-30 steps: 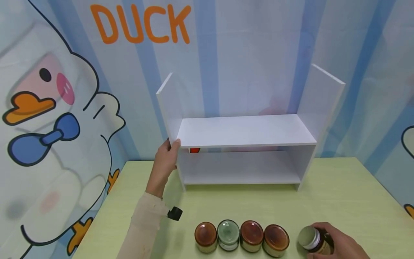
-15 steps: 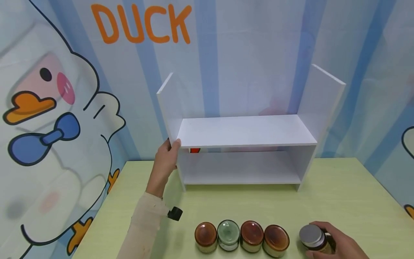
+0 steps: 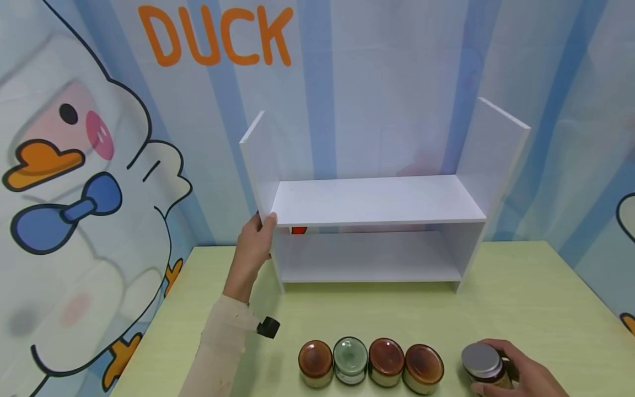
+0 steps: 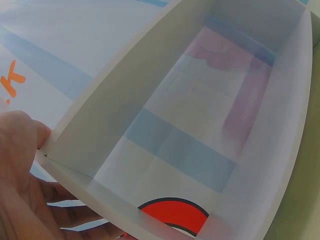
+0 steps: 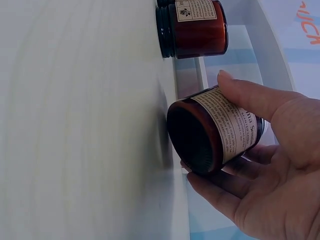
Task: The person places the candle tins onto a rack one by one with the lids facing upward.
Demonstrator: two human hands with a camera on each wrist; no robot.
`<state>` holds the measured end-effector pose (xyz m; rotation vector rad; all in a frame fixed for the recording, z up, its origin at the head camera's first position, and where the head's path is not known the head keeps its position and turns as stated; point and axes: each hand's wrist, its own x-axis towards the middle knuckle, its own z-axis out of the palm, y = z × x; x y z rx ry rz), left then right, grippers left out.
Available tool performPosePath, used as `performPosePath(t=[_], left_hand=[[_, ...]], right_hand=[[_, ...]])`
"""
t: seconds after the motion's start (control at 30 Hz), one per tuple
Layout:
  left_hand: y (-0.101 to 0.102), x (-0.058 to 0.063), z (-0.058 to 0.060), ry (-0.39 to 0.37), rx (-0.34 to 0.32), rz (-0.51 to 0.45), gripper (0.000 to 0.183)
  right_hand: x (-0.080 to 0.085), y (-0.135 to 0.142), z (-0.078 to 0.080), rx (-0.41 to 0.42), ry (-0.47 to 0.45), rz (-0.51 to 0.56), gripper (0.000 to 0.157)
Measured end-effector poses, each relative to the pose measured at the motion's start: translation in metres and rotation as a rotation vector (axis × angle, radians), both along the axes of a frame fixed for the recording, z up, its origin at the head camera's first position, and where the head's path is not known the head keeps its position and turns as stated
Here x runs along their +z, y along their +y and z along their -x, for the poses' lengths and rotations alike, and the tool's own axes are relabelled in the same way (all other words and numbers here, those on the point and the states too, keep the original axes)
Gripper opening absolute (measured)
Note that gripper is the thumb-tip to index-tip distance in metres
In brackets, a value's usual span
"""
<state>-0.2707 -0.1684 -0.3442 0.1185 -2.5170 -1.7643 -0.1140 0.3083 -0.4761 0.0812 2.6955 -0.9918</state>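
Gripping a silver-lidded jar (image 3: 485, 365), the right hand (image 3: 529, 376) curls round it — left hand (image 3: 253, 245) clamps one side of the white shelf (image 3: 377, 201)

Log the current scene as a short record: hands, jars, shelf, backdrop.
left hand: grips white shelf unit by its left side panel
right hand: holds a labelled brown jar, grey lid up
jar row, left to right: brown jar, green jar, two brown jars
row position: on table, in front of shelf unit
backdrop: blue, striped, orange DUCK lettering
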Motion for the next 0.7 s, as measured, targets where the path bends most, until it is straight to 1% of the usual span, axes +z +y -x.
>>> performPosePath(t=[0.23,0.4,0.47,0.57,0.63,0.7], left_hand=[[0.001,0.000,0.000,0.007,0.005,0.001,0.069],[0.000,-0.001,0.001,0.020,0.010,0.011,0.067],[0.000,-0.001,0.001,0.022,0.012,0.016,0.067],[0.000,-0.001,0.000,0.019,0.012,0.016,0.067],[0.000,-0.001,0.001,0.018,0.014,0.017,0.067],[0.000,-0.001,0.001,0.014,0.013,0.016,0.067]], right_hand=[[-0.005,0.000,-0.001,-0.029,0.003,0.101,0.090],[-0.006,-0.002,-0.001,-0.038,-0.003,0.148,0.092],[-0.007,-0.001,-0.002,-0.009,0.022,0.153,0.089],[-0.009,0.001,-0.005,0.052,0.088,0.160,0.083],[-0.012,0.002,-0.007,0.102,0.150,0.169,0.080],[-0.014,0.004,-0.008,0.141,0.189,0.182,0.078]])
